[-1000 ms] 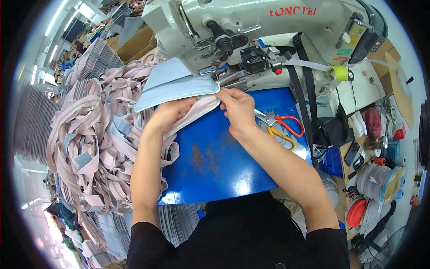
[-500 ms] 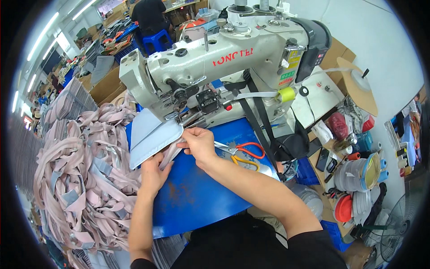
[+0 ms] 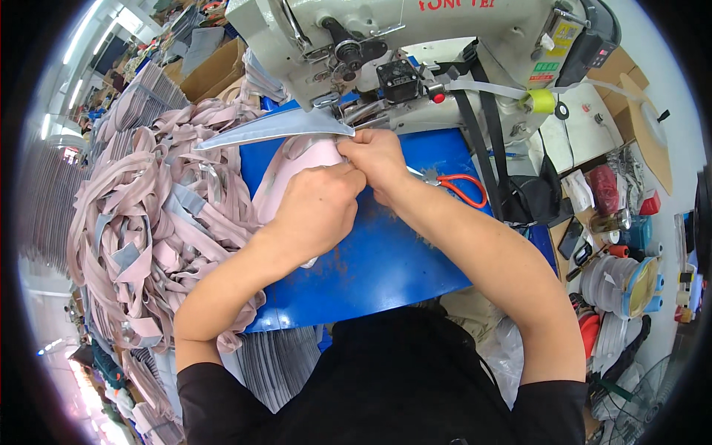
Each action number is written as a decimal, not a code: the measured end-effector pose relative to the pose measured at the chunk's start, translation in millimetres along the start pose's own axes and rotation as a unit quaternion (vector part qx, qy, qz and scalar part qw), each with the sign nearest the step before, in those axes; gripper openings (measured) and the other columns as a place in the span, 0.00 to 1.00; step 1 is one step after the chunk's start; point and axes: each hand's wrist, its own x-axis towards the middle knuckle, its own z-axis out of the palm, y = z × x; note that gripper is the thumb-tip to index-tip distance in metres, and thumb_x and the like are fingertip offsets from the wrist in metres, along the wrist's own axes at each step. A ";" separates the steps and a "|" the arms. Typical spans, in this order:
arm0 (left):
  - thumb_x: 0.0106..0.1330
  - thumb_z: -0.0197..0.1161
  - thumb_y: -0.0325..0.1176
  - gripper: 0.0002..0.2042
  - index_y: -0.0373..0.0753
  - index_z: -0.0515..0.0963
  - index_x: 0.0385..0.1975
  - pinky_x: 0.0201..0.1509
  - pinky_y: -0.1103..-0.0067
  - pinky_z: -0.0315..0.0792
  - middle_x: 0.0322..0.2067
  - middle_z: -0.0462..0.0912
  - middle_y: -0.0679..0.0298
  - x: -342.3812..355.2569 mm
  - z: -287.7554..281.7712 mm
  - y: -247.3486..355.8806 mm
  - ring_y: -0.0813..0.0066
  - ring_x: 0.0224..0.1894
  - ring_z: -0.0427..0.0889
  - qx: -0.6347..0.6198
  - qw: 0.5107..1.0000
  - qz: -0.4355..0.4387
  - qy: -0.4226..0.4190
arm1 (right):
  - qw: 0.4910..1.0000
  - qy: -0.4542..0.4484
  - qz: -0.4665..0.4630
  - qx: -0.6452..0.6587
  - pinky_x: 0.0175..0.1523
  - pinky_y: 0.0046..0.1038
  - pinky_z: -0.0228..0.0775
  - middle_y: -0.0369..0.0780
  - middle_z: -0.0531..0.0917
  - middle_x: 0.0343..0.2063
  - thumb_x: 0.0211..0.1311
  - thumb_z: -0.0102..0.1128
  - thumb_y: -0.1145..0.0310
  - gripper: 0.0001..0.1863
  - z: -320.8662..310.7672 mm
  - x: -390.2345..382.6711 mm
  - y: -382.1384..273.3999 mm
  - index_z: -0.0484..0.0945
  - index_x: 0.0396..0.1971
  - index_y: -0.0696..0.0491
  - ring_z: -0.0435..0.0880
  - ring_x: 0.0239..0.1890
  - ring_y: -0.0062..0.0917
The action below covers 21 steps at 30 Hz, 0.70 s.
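Note:
A light blue-grey padded fabric panel (image 3: 274, 129) reaches from the needle area of the sewing machine (image 3: 404, 78) out to the left, its edge lifted toward me. My right hand (image 3: 377, 162) is closed at the panel's right corner, thumb and fingers pinched together. Just below and left of it, my left hand (image 3: 320, 202) is curled over a pink fabric strip (image 3: 285, 169), its knuckles up and its fingertips hidden against the right hand. Part of the strip runs under the panel. Scissors (image 3: 466, 194) with a red handle lie right of my right hand, partly covered by that forearm.
A large heap of pink straps (image 3: 159, 222) lies along the left of the blue work surface (image 3: 371, 256). Black straps (image 3: 482, 141) hang beside the machine. A reel of white tape (image 3: 654, 122), a phone (image 3: 570, 237) and thread spools (image 3: 604, 285) are on the right.
My view has shifted downward and closer. My left hand has left the panel's lower edge and come up beside the right hand, onto the pink strip. The panel now shows more edge-on.

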 end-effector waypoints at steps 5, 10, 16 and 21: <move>0.59 0.66 0.29 0.15 0.43 0.80 0.48 0.35 0.63 0.76 0.39 0.80 0.59 -4.3 -60.9 -2.6 0.55 0.29 0.83 0.227 0.969 0.088 0.053 | 0.997 -0.034 0.026 0.062 0.24 0.20 0.68 0.36 0.85 0.27 0.61 0.66 0.77 0.07 0.8 -12.2 -4.6 0.84 0.39 0.60 0.77 0.22 0.15; 0.61 0.61 0.29 0.33 0.53 0.71 0.71 0.33 0.69 0.78 0.38 0.76 0.63 11.4 -75.8 -73.5 0.65 0.30 0.83 0.340 0.918 0.156 -0.134 | 0.995 -0.022 0.022 0.091 0.25 0.19 0.69 0.35 0.85 0.28 0.62 0.65 0.77 0.14 -3.6 -13.7 -4.7 0.84 0.47 0.63 0.78 0.23 0.14; 0.61 0.62 0.28 0.31 0.52 0.76 0.69 0.31 0.71 0.79 0.36 0.76 0.61 36.0 -94.6 -79.7 0.67 0.29 0.84 0.333 0.894 0.198 -0.227 | 0.994 -0.017 0.023 0.110 0.26 0.19 0.72 0.35 0.84 0.30 0.62 0.65 0.77 0.17 -5.2 -15.7 -2.4 0.83 0.52 0.64 0.80 0.24 0.15; 0.60 0.63 0.27 0.29 0.44 0.78 0.66 0.32 0.70 0.80 0.34 0.77 0.59 37.4 -91.7 -69.1 0.64 0.27 0.85 0.293 0.913 0.151 -0.239 | 0.987 -0.018 0.013 0.158 0.31 0.23 0.80 0.35 0.84 0.32 0.64 0.67 0.76 0.16 -0.5 -11.3 2.3 0.84 0.51 0.63 0.85 0.29 0.18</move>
